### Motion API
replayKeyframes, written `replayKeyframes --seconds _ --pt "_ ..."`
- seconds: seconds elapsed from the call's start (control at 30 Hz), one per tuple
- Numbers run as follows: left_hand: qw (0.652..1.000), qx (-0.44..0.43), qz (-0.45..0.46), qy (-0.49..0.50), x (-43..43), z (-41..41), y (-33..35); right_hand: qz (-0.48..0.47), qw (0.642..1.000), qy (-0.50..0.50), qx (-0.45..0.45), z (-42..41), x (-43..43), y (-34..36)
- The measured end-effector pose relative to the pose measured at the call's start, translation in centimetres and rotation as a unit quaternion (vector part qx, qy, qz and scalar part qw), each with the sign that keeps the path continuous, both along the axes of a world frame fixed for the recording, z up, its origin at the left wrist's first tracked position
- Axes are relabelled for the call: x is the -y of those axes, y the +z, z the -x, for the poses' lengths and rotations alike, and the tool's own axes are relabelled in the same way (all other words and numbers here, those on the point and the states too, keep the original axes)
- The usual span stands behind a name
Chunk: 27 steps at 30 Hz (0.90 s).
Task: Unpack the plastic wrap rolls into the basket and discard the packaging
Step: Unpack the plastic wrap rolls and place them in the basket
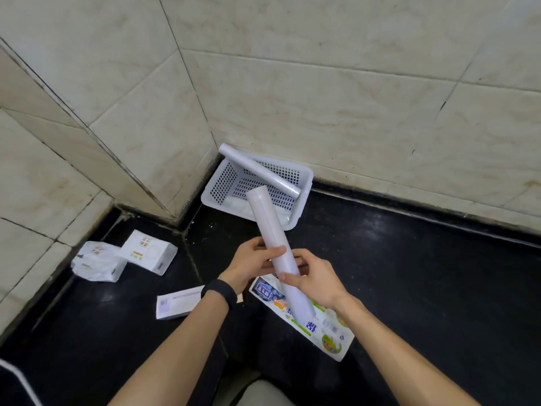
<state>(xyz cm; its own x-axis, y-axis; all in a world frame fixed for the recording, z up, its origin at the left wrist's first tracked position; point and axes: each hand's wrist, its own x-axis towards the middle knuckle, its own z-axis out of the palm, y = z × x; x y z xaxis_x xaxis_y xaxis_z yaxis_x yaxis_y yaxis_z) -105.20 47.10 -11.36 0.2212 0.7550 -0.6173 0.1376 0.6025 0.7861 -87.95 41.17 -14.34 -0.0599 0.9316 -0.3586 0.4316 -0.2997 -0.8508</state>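
Note:
A long white plastic wrap roll (268, 224) is held at a slant above the black counter, its far end over the front rim of the white perforated basket (218, 187). My left hand (254, 263) grips the roll's middle from the left. My right hand (314, 278) holds it just below, thumb on top. The roll's near end reaches over the printed packaging (329, 332) lying flat on the counter. Another roll (259, 169) lies diagonally across the basket, one end resting on its back corner. A further roll (234, 204) lies low at the basket's front wall.
The basket sits in the corner where two tiled walls (351, 112) meet. Two white tissue packs (147, 253) lie at the left on the black counter (424, 273). A flat white and purple box (177, 303) lies by my left wrist.

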Motion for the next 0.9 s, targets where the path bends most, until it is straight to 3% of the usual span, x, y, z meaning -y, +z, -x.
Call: replayKeyframes --seconds 0.17,0.37,0.57,0.67,0.9 --pt "0.997 -0.053 -0.037 -0.036 -1.5 1.3 0.7 -0.025 0.999 0.005 0.024 0.4 -1.5 0.4" --pt "0.984 -0.135 -0.119 -0.007 -6.7 6.0 0.8 -0.066 0.995 0.007 0.071 0.6 -6.4 2.1" --pt "0.942 -0.259 -0.208 -0.044 -12.6 10.7 -0.9 -0.092 0.986 0.014 0.135 1.5 -13.1 3.8" --pt "0.899 -0.340 -0.266 -0.078 -14.8 11.6 -2.2 -0.101 0.977 0.024 0.189 2.2 -16.2 4.1" --pt "0.832 -0.454 -0.271 -0.168 -18.2 12.1 -6.5 -0.135 0.946 0.064 0.287 4.4 -22.6 1.5"
